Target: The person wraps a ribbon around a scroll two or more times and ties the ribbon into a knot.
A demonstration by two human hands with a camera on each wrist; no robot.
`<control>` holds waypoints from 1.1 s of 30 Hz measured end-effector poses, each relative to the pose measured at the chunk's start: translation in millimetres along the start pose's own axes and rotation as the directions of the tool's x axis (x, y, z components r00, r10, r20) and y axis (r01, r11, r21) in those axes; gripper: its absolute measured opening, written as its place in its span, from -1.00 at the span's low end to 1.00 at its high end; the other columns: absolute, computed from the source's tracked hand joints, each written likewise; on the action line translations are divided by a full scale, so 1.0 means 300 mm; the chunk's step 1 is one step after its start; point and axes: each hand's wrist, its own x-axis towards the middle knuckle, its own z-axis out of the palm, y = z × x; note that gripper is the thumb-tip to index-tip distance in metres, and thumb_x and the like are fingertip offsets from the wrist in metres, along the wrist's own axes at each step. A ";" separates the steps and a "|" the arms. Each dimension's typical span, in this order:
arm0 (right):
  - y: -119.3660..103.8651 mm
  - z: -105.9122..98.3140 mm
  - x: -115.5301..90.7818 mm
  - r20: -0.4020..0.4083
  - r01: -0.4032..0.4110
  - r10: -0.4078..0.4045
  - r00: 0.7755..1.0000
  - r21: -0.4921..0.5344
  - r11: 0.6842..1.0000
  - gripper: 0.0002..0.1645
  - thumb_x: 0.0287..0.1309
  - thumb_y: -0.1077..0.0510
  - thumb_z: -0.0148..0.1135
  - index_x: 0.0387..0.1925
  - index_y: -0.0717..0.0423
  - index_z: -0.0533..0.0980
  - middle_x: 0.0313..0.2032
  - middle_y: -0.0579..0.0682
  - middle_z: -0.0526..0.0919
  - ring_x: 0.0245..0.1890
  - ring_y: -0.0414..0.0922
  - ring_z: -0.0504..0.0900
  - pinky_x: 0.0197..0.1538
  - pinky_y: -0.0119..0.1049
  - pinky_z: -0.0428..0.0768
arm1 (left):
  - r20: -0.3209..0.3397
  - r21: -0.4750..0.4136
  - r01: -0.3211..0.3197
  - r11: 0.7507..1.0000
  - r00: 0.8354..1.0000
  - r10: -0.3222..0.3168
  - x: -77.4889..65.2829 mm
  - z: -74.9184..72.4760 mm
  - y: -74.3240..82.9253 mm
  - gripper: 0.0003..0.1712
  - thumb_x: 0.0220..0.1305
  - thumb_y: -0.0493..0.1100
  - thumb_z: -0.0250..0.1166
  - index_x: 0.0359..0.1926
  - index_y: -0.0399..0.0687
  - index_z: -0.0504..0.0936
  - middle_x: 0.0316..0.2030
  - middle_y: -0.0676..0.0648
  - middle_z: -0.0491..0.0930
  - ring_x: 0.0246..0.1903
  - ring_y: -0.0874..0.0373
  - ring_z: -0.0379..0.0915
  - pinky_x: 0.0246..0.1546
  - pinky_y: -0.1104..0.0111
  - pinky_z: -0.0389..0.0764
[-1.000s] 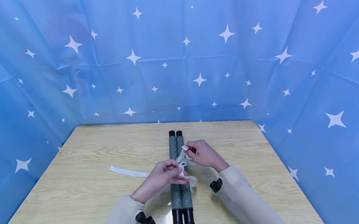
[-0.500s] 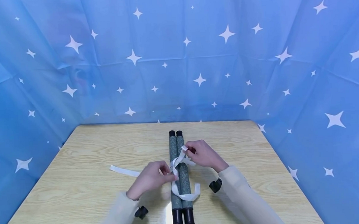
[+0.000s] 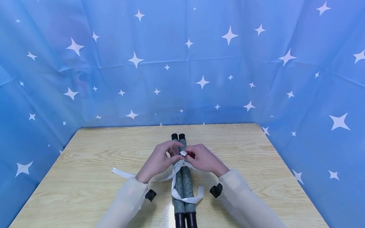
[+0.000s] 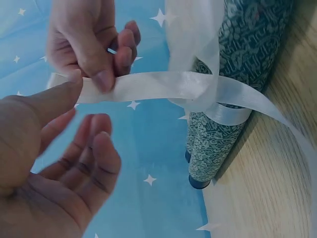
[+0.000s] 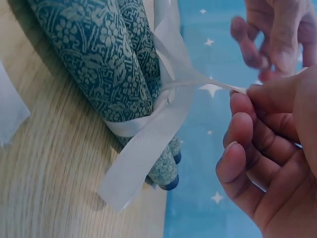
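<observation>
A scroll (image 3: 187, 184) in green patterned cloth, rolled into two parallel rolls with dark end knobs, lies lengthwise on the table. White ribbon (image 3: 174, 183) passes around both rolls and crosses over itself, as the right wrist view shows. My right hand (image 3: 204, 159) pinches one ribbon end between thumb and fingers and holds it up off the rolls. Close beside that end is my left hand (image 3: 159, 161); its thumb touches or nearly touches the ribbon, while its fingers (image 4: 106, 153) stand apart from it. Another ribbon length hangs loosely across the near part of the rolls.
A further ribbon tail (image 3: 121, 172) lies on the wooden table (image 3: 82, 198), left of the scroll. Behind and beside the table hangs a blue curtain (image 3: 169, 77) with white stars. Each wrist carries a small black camera (image 3: 216, 190).
My left hand let go of a ribbon length, which dropped across the near part of the rolls. It then moved up beside the end that my right hand keeps pinching.
</observation>
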 end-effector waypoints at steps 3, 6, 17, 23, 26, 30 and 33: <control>-0.007 0.003 -0.001 0.007 0.001 0.000 1.000 -0.006 1.000 -0.77 0.46 0.21 0.10 -0.35 0.07 0.60 -0.65 -0.20 0.39 -0.69 -0.35 0.25 -0.49 -0.44 0.33 | -0.022 -0.013 -0.062 0.998 0.998 0.062 0.013 0.012 -0.008 -0.71 0.32 -0.25 0.42 0.04 0.04 0.71 -0.19 0.05 0.67 -0.36 0.22 0.55 -0.38 0.38 0.61; -0.015 0.010 0.000 0.011 -0.003 0.003 1.000 -0.003 1.000 -0.78 0.48 0.17 0.13 -0.31 0.07 0.62 -0.65 -0.20 0.40 -0.70 -0.34 0.26 -0.51 -0.44 0.33 | -0.044 -0.022 -0.078 0.997 0.996 0.077 0.013 0.016 -0.015 -0.78 0.33 -0.32 0.39 -0.09 0.08 0.76 -0.19 0.07 0.67 -0.35 0.23 0.54 -0.41 0.40 0.61; -0.021 0.009 -0.012 0.006 -0.037 0.037 0.999 0.007 0.999 -0.83 0.48 0.07 0.19 -0.12 0.04 0.65 -0.46 -0.18 0.61 -0.52 -0.33 0.46 -0.38 -0.42 0.48 | -0.109 -0.060 -0.002 0.998 0.994 -0.005 0.016 -0.003 -0.028 -0.86 0.38 -0.32 0.34 -0.24 0.03 0.76 -0.26 0.01 0.73 -0.39 0.10 0.58 -0.46 0.42 0.60; -0.034 0.018 -0.069 0.003 -0.112 0.112 0.994 0.055 0.992 -0.62 0.43 -0.04 0.24 0.10 0.12 0.60 -0.18 -0.11 0.70 -0.25 -0.22 0.60 -0.20 -0.30 0.61 | -0.141 -0.115 0.088 0.989 0.985 -0.104 0.023 -0.020 -0.042 -0.93 0.40 -0.22 0.35 -0.25 0.03 0.76 -0.31 0.00 0.76 -0.38 0.18 0.59 -0.45 0.40 0.62; -0.049 0.039 -0.110 0.083 -0.134 0.127 0.988 0.094 0.987 -0.52 0.36 -0.20 0.29 0.06 0.06 0.62 -0.18 -0.15 0.68 -0.22 -0.18 0.61 -0.21 -0.31 0.61 | -0.138 -0.133 0.123 0.983 0.980 -0.141 0.020 -0.022 -0.053 -0.93 0.41 -0.19 0.35 -0.24 0.02 0.75 -0.34 0.00 0.75 -0.39 0.18 0.60 -0.45 0.39 0.64; -0.073 0.072 -0.163 0.193 -0.108 0.085 0.977 0.113 0.988 -0.50 0.20 -0.30 0.41 -0.05 -0.05 0.64 -0.20 -0.16 0.67 -0.23 -0.14 0.63 -0.23 -0.37 0.60 | -0.136 -0.153 0.138 0.979 0.978 -0.159 0.018 -0.027 -0.062 -0.94 0.42 -0.19 0.34 -0.23 0.02 0.75 -0.34 -0.01 0.75 -0.39 0.09 0.63 -0.46 0.37 0.65; -0.091 0.093 -0.194 0.233 -0.052 0.034 0.972 0.074 0.996 -0.52 0.10 -0.29 0.49 -0.12 -0.09 0.66 -0.24 -0.16 0.66 -0.27 -0.19 0.61 -0.23 -0.43 0.56 | -0.131 -0.160 0.142 0.977 0.978 -0.164 0.017 -0.031 -0.064 -0.93 0.42 -0.19 0.34 -0.22 0.02 0.74 -0.33 -0.03 0.75 -0.38 0.03 0.63 -0.46 0.37 0.65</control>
